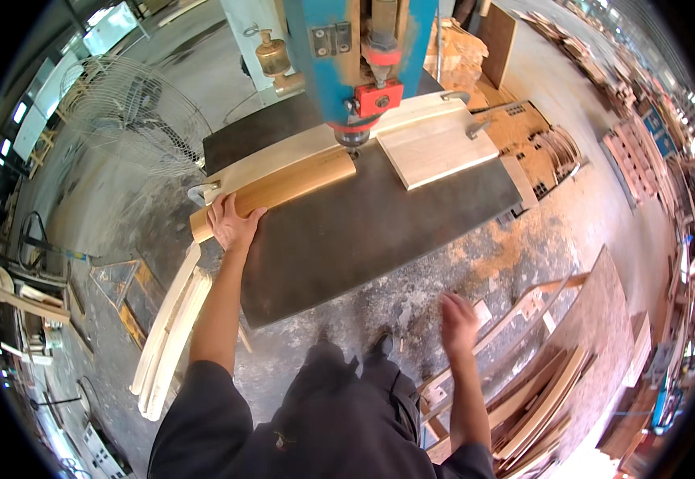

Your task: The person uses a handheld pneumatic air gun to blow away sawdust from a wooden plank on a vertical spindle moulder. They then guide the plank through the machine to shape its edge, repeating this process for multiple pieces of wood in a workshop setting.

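Smooth dark-grey rectangular table [379,231]: bears the stock; looks slick, so perhaps prone to letting loose wood skid.
Blue upright machine head with red metal block [327,88]: hangs over the table; running or stopped, cannot tell.
Bundle of pale curved wooden strips [173,343]: lies beyond the table's left end; possible trip point on stepping left.
Long honey-coloured wooden piece [292,185]: lies on the table alongside the pale straight wooden fence [280,156], right end just beside the chuck; likely to twist or kick if caught by a turning tool while steadied only at the left end.
Bare left hand [233,223]: rests over that left end, thumb spread wide from fingers; cannot tell how firmly clasped; at risk of a pinch from any sudden swing.
Blurred bare right hand [459,321]: hangs apart from the table; cannot tell grip; gives no second support.
Silver round chuck [353,136]: shows no guard; could snag fingers if brought close.
Lettering on machine and wood: none legible.
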Demonstrator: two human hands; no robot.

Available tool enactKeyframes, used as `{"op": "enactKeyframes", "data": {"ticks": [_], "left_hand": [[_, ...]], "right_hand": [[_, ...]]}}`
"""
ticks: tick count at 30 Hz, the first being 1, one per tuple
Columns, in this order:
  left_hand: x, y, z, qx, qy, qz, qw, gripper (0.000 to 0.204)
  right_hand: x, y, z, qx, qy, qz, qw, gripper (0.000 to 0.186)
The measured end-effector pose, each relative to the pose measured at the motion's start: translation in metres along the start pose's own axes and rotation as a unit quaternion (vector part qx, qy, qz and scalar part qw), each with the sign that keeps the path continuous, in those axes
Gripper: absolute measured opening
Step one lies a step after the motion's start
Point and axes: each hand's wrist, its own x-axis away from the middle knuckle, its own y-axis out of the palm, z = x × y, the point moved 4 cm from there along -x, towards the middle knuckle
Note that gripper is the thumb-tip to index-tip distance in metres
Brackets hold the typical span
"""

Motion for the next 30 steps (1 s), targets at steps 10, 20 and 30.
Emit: {"op": "enactKeyframes", "data": {"ticks": [10,20,30], "left_hand": [[0.004,-0.007,0.001,-0.070,-0.040,0.009,0.997,0.090],[0.033,-0.011,-0.099,0.009,-0.194,-0.012,0.981,0.122],[0.028,-0.014,-0.091,-0.036,-0.284,-0.065,0.956,0.133]], "right_hand": [[-0.216,0.243,-0.166,-0.046,-0.305,-0.007,0.951,0.039],[-0.233,0.281,-0.172,-0.050,-0.275,0.035,0.959,0.030],[-0.242,0.274,-0.178,-0.055,-0.246,0.085,0.964,0.012]]}}
